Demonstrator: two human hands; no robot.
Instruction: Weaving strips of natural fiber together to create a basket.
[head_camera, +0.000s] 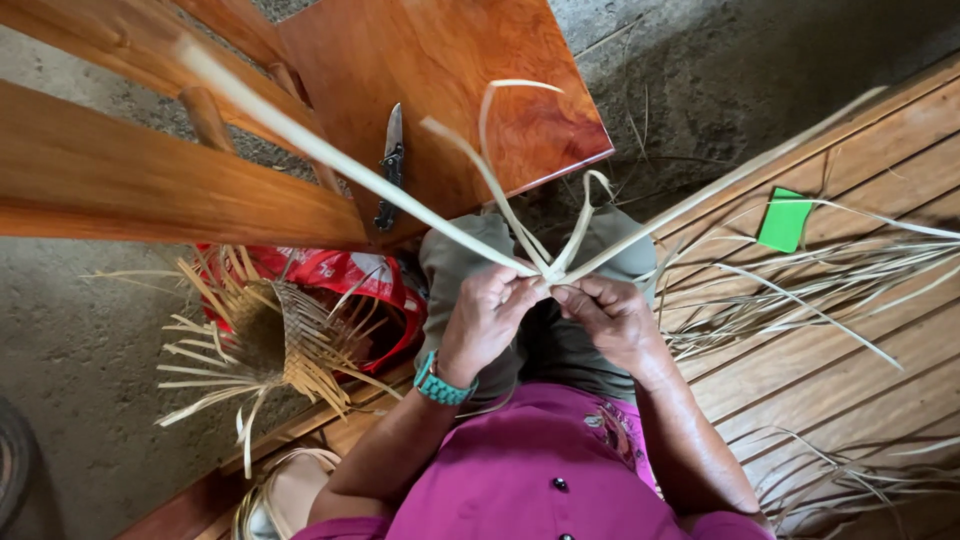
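Hands meet at frame centre: my left hand and right hand each pinch, fingers closed, the crossing point of pale palm-leaf strips, which fan out toward 10, 12 and 2 o'clock. At 9 o'clock of my left hand lies a half-woven basket; at 11 o'clock, a folding knife on a wooden chair; at 2 o'clock, a green card.

A knife lies on the chair seat. Left of the chair and nearer the person, a half-woven basket rests against a bag. To the chair's right, loose strips and a card lie on the plank floor.
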